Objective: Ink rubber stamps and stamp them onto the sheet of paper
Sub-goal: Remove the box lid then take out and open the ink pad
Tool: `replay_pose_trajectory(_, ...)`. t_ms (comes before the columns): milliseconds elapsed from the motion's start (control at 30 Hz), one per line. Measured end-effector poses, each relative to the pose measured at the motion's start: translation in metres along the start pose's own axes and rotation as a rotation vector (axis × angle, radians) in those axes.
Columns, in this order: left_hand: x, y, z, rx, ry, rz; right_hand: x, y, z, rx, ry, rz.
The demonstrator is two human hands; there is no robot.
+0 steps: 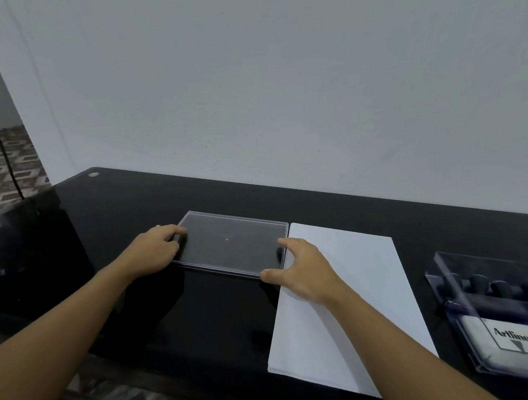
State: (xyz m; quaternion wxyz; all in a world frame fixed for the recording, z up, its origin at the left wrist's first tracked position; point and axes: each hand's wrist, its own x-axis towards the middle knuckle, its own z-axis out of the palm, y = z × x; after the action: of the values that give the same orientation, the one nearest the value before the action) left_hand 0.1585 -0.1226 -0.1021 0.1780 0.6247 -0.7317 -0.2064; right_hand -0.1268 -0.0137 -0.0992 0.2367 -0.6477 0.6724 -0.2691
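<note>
A flat ink pad case (231, 243) with a clear lid lies closed on the black table, left of a white sheet of paper (352, 302). My left hand (154, 251) grips the case's left edge, fingers curled on its far-left corner. My right hand (297, 267) holds the case's right edge, thumb at the near-right corner and fingers on the side next to the paper. At the far right stands a clear plastic box (492, 309) holding several dark-handled rubber stamps (503, 287) and a white "Artline" item.
The glossy black table (133, 214) runs against a pale wall. A black box-like object (24, 251) stands at the left end, with a black cable hanging above it. The table's front edge is near my forearms.
</note>
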Motion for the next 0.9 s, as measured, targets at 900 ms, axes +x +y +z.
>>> replay_pose_trajectory(900,-0.088,0.133,-0.001,-0.215,-0.062,0.277,-0.084,0.021,-0.095,-0.034,0.15,0.082)
